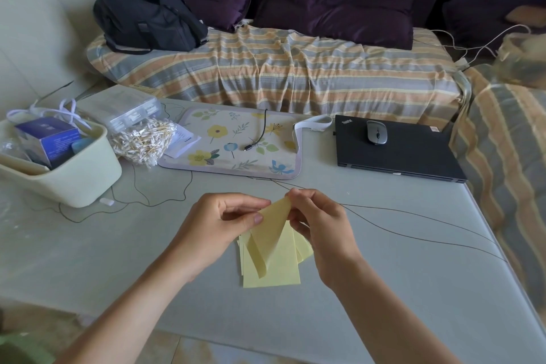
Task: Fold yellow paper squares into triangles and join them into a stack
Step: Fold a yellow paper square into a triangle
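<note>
A yellow paper square (267, 235) hangs lifted above the grey table (384, 275), curling at its lower end. My left hand (218, 221) pinches its upper left edge between thumb and fingers. My right hand (319, 224) pinches its top corner. Under the lifted sheet, a small pile of yellow paper squares (280, 272) lies flat on the table, some fanned out to the right.
A pale bin (74, 183) with a blue box stands at the left, beside a bag of cotton swabs (144, 139). A floral mat (236, 142) and a shut black laptop (396, 151) with a mouse lie at the back. Thin cables cross the table.
</note>
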`<state>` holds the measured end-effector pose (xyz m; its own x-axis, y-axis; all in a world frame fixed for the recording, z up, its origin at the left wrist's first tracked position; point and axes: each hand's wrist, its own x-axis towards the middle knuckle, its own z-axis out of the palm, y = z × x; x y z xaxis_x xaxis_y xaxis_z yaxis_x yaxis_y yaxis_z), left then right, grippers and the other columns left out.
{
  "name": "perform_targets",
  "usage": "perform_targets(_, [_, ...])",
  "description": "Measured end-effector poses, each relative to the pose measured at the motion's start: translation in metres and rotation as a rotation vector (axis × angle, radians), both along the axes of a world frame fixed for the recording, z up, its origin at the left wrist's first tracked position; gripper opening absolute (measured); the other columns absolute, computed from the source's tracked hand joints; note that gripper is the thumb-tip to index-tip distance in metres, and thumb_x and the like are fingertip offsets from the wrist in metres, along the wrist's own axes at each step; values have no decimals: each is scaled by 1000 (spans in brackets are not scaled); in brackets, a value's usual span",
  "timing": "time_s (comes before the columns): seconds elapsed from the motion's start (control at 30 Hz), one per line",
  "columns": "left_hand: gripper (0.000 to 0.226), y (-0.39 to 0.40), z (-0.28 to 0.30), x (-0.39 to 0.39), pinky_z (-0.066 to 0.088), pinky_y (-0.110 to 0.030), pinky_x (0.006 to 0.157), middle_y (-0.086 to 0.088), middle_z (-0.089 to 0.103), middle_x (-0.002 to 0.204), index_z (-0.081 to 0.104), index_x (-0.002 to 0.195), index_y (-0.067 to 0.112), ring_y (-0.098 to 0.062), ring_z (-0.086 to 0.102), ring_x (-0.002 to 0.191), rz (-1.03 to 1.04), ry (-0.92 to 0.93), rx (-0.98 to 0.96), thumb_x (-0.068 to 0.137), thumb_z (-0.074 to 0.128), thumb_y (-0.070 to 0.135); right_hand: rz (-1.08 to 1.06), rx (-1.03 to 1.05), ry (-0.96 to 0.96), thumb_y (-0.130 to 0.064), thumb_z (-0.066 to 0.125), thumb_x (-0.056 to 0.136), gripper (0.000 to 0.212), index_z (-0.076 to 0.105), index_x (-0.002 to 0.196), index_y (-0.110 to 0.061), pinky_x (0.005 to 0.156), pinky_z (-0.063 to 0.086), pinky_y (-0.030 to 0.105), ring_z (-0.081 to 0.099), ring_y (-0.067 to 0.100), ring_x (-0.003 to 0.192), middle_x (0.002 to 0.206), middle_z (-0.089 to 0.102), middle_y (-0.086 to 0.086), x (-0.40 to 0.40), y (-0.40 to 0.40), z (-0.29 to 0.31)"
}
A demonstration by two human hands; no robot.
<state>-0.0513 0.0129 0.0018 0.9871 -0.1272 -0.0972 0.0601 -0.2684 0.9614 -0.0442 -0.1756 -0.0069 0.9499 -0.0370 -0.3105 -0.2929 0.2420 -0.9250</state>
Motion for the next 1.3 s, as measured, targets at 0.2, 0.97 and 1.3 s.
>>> perform_targets(0.2, [17,-1,1,0,55,-44,95,1,80,95,81,101,25,-16,75,96,10,1,9,90,76,13,-50,11,-17,-23,68,95,15,69,87,-11,83,52,30,57,12,69,72,64,0,0,1,-2])
perform_targets(0.97, [29,2,0,1,57,-50,86,-5,76,85,79,103,40,-31,70,85,67,-124,66,87,80,16,172,0,0,-16,65,95,16,75,100,-4,101,55,44,71,21,86,102,76,18,-3,4,-3])
perform_targets(1.3, [21,1,1,-1,59,-47,93,10,80,96,81,104,32,-17,75,93,118,-116,45,93,73,16,171,-7,-4,-20,65,96,19,74,101,-5,97,56,42,73,17,85,96,78,9,-4,8,-2])
